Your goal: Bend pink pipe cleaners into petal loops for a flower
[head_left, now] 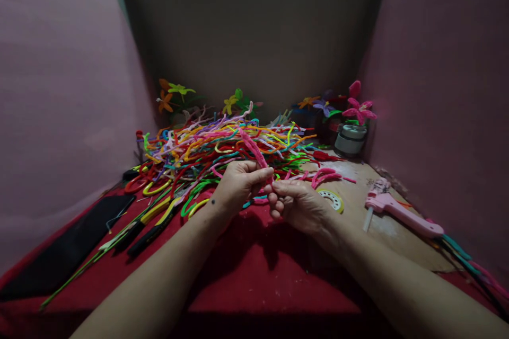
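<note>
A pink pipe cleaner piece [254,149], looking doubled or folded, rises tilted up and left from between my hands. My left hand [243,183] pinches it between thumb and forefinger partway along. Lower down, my right hand [296,202] closes its fingertips on the bottom end, close beside the left thumb. How that end is shaped is hidden by the fingers. Behind my hands spreads a large tangled heap of coloured pipe cleaners [207,143]. Several curved pink pipe cleaner pieces [328,176] lie just beyond my right hand.
A pink glue gun [405,214] rests on a tan board [358,243] at right, near a yellow-rimmed tape roll [336,201]. Pliers with yellow and black handles [155,228] and a black flat object [67,243] lie left. Pipe cleaner flowers [360,111] stand along the back.
</note>
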Action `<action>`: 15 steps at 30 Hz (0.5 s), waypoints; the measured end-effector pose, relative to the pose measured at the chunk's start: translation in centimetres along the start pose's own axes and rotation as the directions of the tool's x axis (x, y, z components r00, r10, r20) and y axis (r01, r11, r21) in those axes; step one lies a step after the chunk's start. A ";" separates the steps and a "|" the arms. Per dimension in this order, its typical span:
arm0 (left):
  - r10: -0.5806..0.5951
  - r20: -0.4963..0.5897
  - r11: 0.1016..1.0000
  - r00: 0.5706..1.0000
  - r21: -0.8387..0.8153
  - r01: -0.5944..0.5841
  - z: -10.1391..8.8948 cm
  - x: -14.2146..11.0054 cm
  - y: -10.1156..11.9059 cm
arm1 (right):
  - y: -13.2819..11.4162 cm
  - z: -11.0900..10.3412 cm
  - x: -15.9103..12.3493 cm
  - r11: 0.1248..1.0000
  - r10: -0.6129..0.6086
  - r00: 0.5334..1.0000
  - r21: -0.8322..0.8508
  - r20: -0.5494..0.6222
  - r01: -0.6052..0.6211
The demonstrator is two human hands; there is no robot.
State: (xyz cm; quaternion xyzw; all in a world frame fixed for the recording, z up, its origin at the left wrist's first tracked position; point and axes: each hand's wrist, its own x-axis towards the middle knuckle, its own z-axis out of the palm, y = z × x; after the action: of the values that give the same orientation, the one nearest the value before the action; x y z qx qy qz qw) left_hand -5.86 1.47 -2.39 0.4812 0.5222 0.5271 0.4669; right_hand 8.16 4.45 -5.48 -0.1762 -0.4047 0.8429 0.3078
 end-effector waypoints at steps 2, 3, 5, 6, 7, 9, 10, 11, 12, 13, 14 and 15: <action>0.030 -0.028 0.998 0.999 0.058 -0.028 0.1 -0.1 0.0 | 0.1 0.0 0.1 0.992 -0.045 0.999 -0.120 -0.028 0.042; 0.056 -0.054 0.994 0.997 0.094 -0.051 0.2 -0.1 -0.1 | 0.2 0.0 0.1 0.977 -0.082 0.995 -0.202 -0.053 0.070; 0.118 -0.122 0.980 0.986 0.172 -0.096 0.5 -0.1 -0.2 | 0.3 0.2 0.0 0.900 -0.202 0.972 -0.415 -0.123 0.135; 0.147 -0.150 0.972 0.978 0.205 -0.115 0.6 -0.1 -0.3 | 0.3 0.3 -0.1 0.833 -0.276 0.949 -0.530 -0.153 0.157; 0.166 -0.169 0.966 0.972 0.228 -0.125 0.7 -0.1 -0.4 | 0.3 0.5 -0.2 0.760 -0.339 0.925 -0.629 -0.170 0.163; 0.166 -0.179 0.966 0.970 0.227 -0.124 0.8 -0.1 -0.5 | 0.3 0.9 -0.4 0.673 -0.390 0.904 -0.724 -0.174 0.151; 0.150 -0.176 0.973 0.973 0.203 -0.113 0.8 -0.1 -0.5 | 0.3 1.0 -0.4 0.683 -0.374 0.912 -0.716 -0.172 0.145; 0.123 -0.168 0.981 0.978 0.166 -0.095 0.7 -0.1 -0.4 | 0.2 1.1 -0.5 0.716 -0.343 0.925 -0.684 -0.164 0.144; 0.092 -0.160 0.990 0.983 0.123 -0.073 0.6 -0.1 -0.3 | 0.2 1.2 -0.5 0.749 -0.314 0.937 -0.647 -0.152 0.145; 0.064 -0.151 0.995 0.987 0.081 -0.052 0.6 -0.2 -0.2 | 0.2 1.3 -0.6 0.767 -0.294 0.945 -0.625 -0.141 0.145; 0.041 -0.140 0.998 0.989 0.047 -0.035 0.5 -0.2 -0.1 | 0.2 1.4 -0.6 0.765 -0.286 0.949 -0.628 -0.136 0.141; 0.024 -0.132 0.999 0.991 0.027 -0.020 0.5 -0.2 0.0 | 0.2 1.4 -0.6 0.742 -0.291 0.947 -0.657 -0.134 0.135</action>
State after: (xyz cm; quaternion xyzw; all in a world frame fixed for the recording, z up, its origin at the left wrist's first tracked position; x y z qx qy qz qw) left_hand -5.34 1.32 -2.44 0.4571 0.5534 0.5559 0.4192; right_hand 7.76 3.15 -4.80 -0.3182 -0.6466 0.5874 0.3684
